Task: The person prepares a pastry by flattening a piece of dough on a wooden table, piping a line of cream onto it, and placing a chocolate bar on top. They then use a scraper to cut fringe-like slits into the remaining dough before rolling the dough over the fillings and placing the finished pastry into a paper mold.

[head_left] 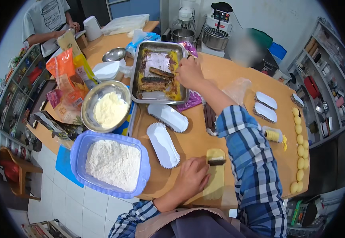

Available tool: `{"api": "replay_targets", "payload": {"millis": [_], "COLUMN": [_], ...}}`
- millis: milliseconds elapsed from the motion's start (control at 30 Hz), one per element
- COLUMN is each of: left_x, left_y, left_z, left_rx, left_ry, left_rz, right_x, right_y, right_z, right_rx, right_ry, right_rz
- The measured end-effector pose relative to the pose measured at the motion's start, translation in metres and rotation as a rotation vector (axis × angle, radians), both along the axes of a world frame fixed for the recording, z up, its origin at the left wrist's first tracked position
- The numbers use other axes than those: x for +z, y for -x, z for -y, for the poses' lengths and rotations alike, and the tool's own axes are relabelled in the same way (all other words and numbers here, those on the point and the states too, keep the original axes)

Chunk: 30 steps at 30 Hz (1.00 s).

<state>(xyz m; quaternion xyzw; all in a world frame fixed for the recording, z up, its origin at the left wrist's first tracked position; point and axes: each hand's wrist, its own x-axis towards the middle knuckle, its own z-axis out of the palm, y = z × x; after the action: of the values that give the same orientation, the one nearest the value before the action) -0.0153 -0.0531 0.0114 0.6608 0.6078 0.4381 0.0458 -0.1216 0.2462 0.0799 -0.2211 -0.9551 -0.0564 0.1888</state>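
My left hand (191,176) rests low on the table, fingers loosely bent and apart, at the left edge of a flat strip of yellow dough (213,184). A dark brown stick (216,162), with something pale along its upper side, lies across the dough. My right hand (189,72) reaches to the right side of a metal tray (162,100), its fingers drawn together just inside the rim; what they pinch is hidden. Dark loaf-like pieces (155,81) and smears of yellow and brown filling lie in that tray.
A lilac tub of flour (142,174) and a metal bowl of pale powder (88,121) stand left. White paper cups (163,144) lie between. Rolled dough balls (300,150) line the right edge. Dark sticks (210,115) lie beneath my right forearm. Another person (45,23) stands far left.
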Motion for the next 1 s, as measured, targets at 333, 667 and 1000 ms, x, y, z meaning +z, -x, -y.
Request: {"api": "replay_targets", "payload": {"millis": [333, 667, 1000], "left_x": [0.002, 0.005, 0.003], "left_y": [0.003, 0.004, 0.005], "left_z": [0.001, 0.0, 0.001], "left_rx": [0.007, 0.023, 0.054], "left_ry": [0.024, 0.029, 0.027], "left_rz": [0.036, -0.001, -0.005], "right_x": [-0.018, 0.001, 0.007], "right_y": [0.037, 0.026, 0.03], "right_z": [-0.006, -0.016, 0.006], "right_rx": [-0.057, -0.23, -0.122], "right_ry": [0.247, 0.481, 0.348], "right_rz": [0.073, 0.09, 0.082]}}
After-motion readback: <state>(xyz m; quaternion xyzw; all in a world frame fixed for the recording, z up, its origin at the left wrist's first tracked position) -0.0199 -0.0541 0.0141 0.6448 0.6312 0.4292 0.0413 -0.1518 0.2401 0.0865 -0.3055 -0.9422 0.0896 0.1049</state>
